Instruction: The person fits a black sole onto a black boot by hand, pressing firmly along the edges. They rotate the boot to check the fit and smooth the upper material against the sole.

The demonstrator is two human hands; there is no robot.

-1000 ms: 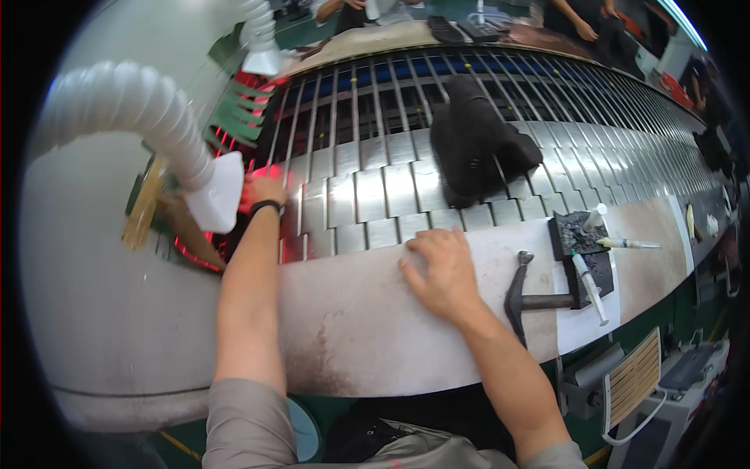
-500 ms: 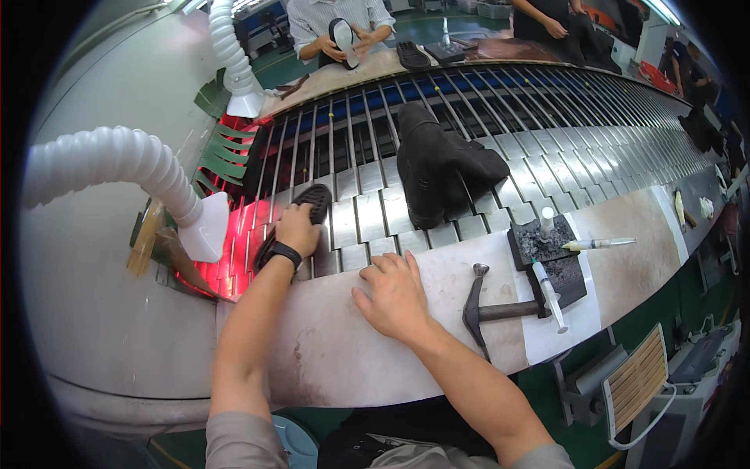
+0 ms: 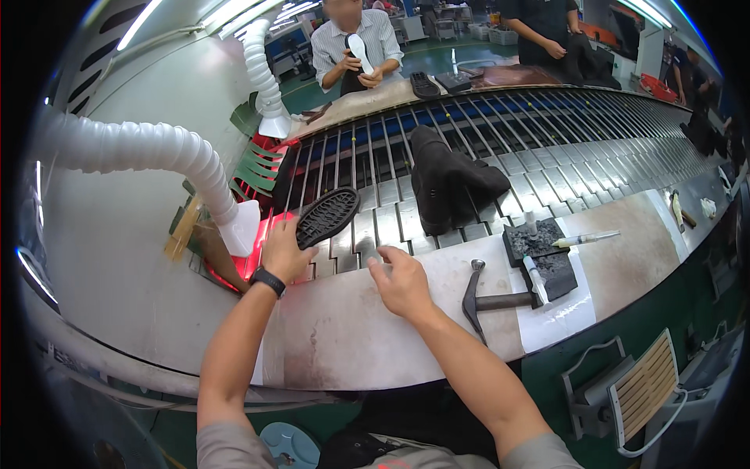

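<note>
My left hand [image 3: 286,252] grips the heel end of a black rubber shoe sole [image 3: 328,216], tread side up, lifted just over the slatted metal conveyor [image 3: 547,168] by the red-lit opening. My right hand [image 3: 401,280] rests with fingers spread on the pale work ledge [image 3: 344,328] at the conveyor's near edge, holding nothing. A black boot [image 3: 447,181] stands on the slats beyond my right hand.
A hammer [image 3: 484,300] lies right of my right hand, next to a black pad [image 3: 539,248] with glue tubes. A white ribbed extraction hose [image 3: 156,150] ends near my left hand. Across the conveyor a person [image 3: 355,43] holds a white sole.
My left hand drew the black sole out from the red-lit opening and brought it toward me over the slats. My right hand stayed on the ledge.
</note>
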